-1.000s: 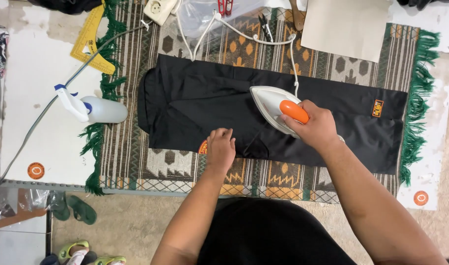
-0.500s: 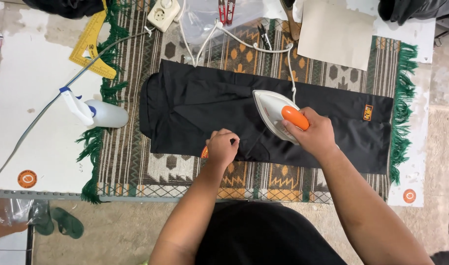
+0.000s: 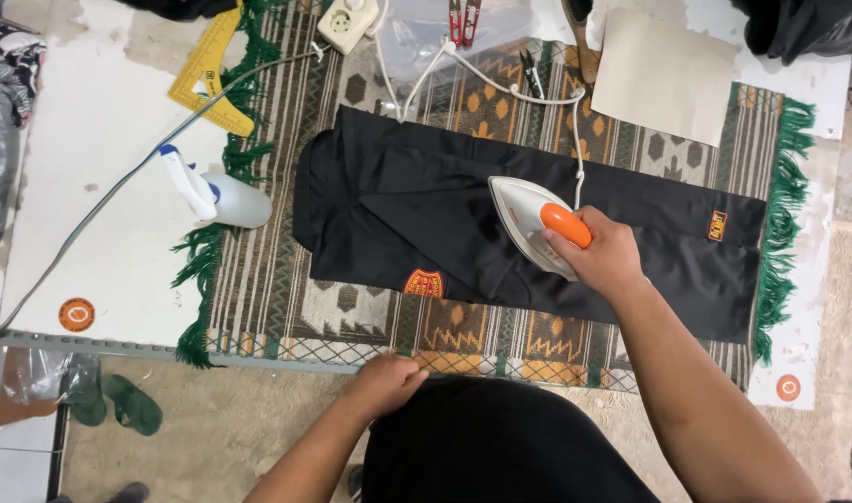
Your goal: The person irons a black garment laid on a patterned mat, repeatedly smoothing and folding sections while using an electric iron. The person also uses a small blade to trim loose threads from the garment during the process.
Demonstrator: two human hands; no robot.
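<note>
Right hand (image 3: 605, 256) grips iron (image 3: 530, 222) on black garment (image 3: 444, 224) (spray bottle (image 3: 223, 197) contents unclear).
</note>
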